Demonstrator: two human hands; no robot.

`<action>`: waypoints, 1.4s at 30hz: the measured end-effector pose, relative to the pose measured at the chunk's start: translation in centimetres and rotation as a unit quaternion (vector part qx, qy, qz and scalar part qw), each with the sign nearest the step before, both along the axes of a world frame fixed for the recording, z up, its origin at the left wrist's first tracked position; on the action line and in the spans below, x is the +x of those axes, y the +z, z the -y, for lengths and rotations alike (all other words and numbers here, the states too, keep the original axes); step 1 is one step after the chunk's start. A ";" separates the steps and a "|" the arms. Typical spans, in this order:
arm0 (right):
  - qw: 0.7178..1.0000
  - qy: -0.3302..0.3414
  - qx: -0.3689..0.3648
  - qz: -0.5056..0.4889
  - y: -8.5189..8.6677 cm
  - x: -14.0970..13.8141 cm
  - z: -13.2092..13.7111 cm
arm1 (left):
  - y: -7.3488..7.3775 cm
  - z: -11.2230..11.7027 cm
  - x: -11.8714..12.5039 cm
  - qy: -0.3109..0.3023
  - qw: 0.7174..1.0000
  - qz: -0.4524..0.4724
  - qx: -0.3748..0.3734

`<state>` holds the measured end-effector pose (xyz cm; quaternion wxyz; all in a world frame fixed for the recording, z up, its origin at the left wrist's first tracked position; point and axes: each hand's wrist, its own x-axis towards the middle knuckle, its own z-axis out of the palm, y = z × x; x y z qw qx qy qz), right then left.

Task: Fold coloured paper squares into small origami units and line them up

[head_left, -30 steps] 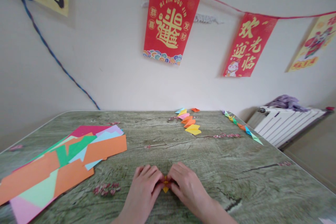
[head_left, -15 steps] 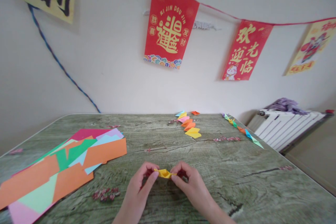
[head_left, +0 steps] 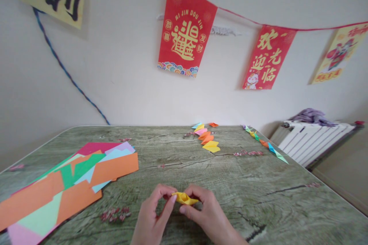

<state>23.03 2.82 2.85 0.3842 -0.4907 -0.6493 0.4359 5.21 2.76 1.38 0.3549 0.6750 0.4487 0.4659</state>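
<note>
Head view: pinching a yellow folded paper (head_left: 185,198) at the near middle of the worktop (head_left: 169,174)

Gripping the left end between thumb and fingers of the left hand (head_left: 153,214). Curling the right hand (head_left: 206,210) around the other end; unclear whether gripping there. Spread farther left with overlapping coloured sheets (head_left: 117,167), lined toward the back with small folded pieces (head_left: 205,135), and along the right edge with folded shapes (head_left: 271,147). Backed by a wall (head_left: 123,65) hung with red banners (head_left: 186,26).

Yellow paper piece (head_left: 185,199), grey-green wood-grain tabletop (head_left: 244,183) with pinkish sprigs (head_left: 115,214), perhaps blossoms.
</note>
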 end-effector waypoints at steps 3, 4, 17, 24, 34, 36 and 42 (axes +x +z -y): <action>1.000 -0.017 0.005 0.019 0.0 0.2 -0.1 | 0.2 0.1 0.3 -0.023 1.000 -0.012 -0.001; 1.000 -0.018 0.008 0.022 -0.1 0.3 -0.1 | 0.2 0.0 0.4 -0.041 0.999 -0.017 0.001; 0.998 -0.049 -0.028 0.018 0.0 0.2 -0.1 | 0.2 -0.2 0.5 -0.071 0.996 -0.045 0.032; 0.998 -0.026 0.006 0.058 -0.7 0.3 -0.3 | -0.2 -1.0 0.5 -0.067 0.997 -0.035 -0.023; 0.926 -0.003 0.321 0.198 -0.4 1.2 -0.5 | -0.5 -0.7 0.6 -0.081 0.990 -0.002 -0.117; 0.919 0.000 0.330 0.213 -0.6 1.2 -0.5 | -0.4 -0.5 0.7 -0.089 0.987 0.013 -0.130; 0.894 0.039 0.365 0.257 -1.0 0.9 -0.4 | -0.8 -0.7 0.8 -0.067 0.984 0.052 -0.157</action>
